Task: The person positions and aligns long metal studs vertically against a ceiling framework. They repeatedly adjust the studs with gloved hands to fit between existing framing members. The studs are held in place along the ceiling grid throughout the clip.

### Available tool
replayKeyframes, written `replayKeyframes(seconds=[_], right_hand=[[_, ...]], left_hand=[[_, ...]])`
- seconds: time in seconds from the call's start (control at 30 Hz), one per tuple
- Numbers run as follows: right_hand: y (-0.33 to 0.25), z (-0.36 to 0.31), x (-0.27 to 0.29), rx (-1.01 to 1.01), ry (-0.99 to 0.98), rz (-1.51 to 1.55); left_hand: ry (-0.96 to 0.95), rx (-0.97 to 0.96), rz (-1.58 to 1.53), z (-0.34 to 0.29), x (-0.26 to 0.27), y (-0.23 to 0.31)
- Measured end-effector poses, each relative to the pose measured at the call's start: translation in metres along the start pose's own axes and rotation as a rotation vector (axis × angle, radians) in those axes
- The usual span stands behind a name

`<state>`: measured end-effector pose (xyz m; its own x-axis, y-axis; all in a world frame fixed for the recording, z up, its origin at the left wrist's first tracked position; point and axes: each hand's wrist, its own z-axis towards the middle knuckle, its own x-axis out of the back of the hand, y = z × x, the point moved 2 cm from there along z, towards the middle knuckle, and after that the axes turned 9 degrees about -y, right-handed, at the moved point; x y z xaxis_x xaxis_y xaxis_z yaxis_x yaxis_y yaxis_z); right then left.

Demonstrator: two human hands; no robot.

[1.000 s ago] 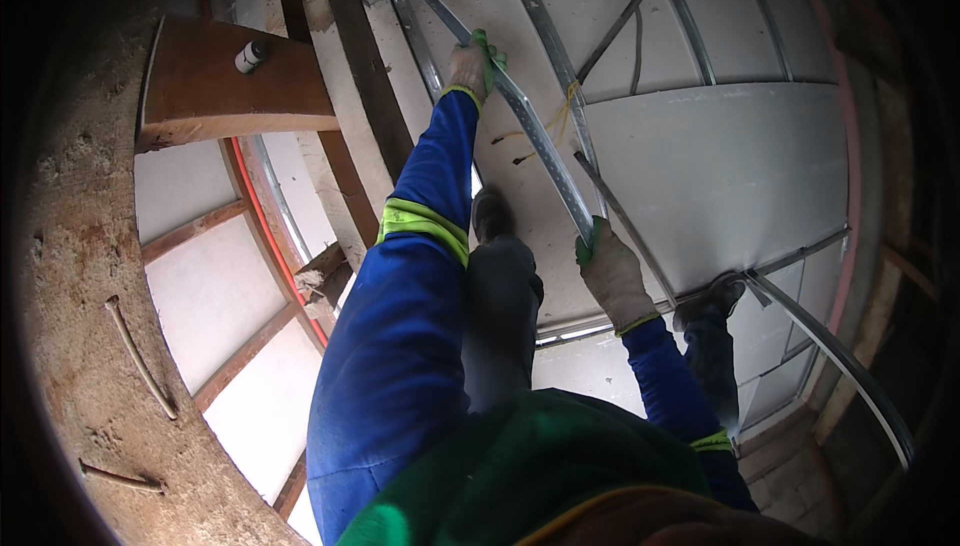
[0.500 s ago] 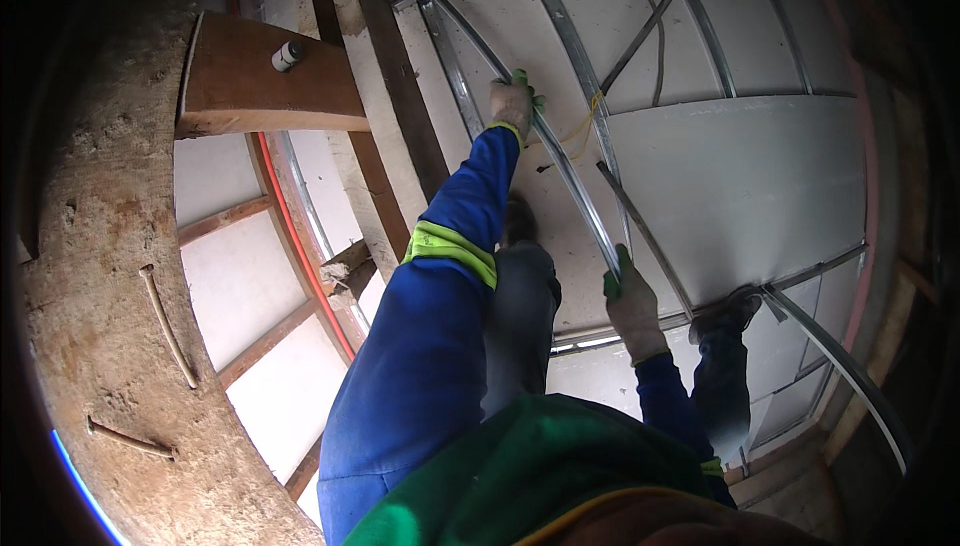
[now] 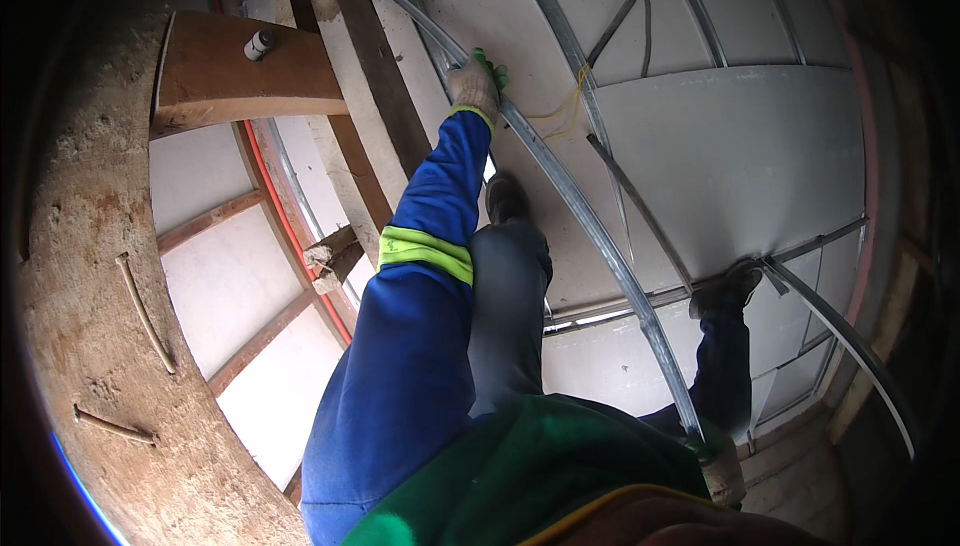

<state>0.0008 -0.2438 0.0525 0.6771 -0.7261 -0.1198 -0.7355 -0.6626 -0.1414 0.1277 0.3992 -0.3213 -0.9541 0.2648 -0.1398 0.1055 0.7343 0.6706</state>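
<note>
We hold a long metal channel (image 3: 590, 226) in both gloved hands. Our left hand (image 3: 478, 81) is stretched far out, its fingers wrapped around the channel near its far end, close to the wooden beam (image 3: 350, 106) at the upper left. Our right hand (image 3: 722, 461) has dropped low, close to our body at the lower right; its fingers seem to close on the near end of the channel, though the green vest (image 3: 520, 476) hides part of the grip.

Compared with a second ago, the two hands are much farther apart along the channel: the left has slid up and outward, the right has come down toward us. The channel now runs as one long diagonal across the pale boards (image 3: 740, 146) under our feet, so we judge that we are shifting it lengthwise, or settling it into line with the other metal framing (image 3: 700, 286) there.

We see no package, label or sign. The only small loose things are a short white cylinder (image 3: 259, 44) standing near the far edge of the brown wooden shelf (image 3: 240, 86) at the upper left, and a bit of yellow string (image 3: 570, 106) just beside the channel.
</note>
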Motion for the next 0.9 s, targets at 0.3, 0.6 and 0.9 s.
replayKeyframes(seconds=[0.3,0.6,0.9], right_hand=[[0.001,0.032,-0.063,0.122,-0.008,0.254],[-0.009,0.043,-0.084,0.461,0.072,-0.365],[-0.001,0.038,-0.078,0.345,0.125,-0.385]], left_hand=[[-0.010,-0.234,0.018,-0.004,0.025,0.055],[-0.053,-0.201,0.010,-0.003,0.025,0.037],[0.040,-0.230,-0.024,-0.054,0.025,0.039]])
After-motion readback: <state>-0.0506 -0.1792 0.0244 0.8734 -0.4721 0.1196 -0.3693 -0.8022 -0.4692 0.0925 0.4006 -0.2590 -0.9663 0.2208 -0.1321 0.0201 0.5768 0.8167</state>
